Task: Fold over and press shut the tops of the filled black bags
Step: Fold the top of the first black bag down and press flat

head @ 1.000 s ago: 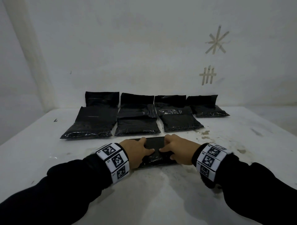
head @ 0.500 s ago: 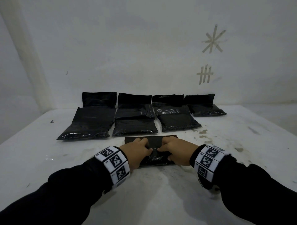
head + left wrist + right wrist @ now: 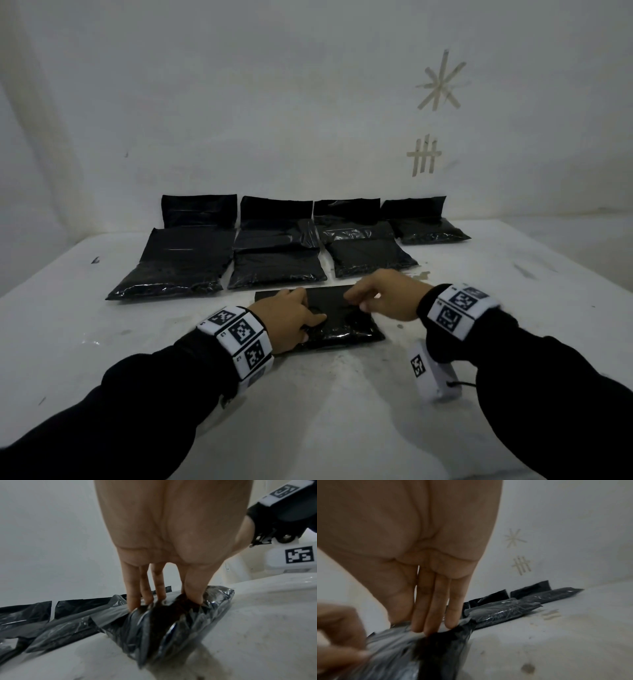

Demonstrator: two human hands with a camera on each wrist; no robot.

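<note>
Two hands work one filled black bag (image 3: 342,322) at lower centre of the head view. Left hand (image 3: 287,317) presses straight fingers (image 3: 132,599) and thumb into the glossy, crinkled plastic. Right hand (image 3: 383,294) sets straight fingers (image 3: 433,615) on the bag's upper flap; hands are slightly apart. Seven more black bags (image 3: 274,270) lie in two rows behind, near the wall, flat pillow shapes with flaps upright or folded. White table (image 3: 342,411) is scuffed and stained. Pale wall (image 3: 239,102) carries beige tape marks (image 3: 440,82) at upper right.
</note>
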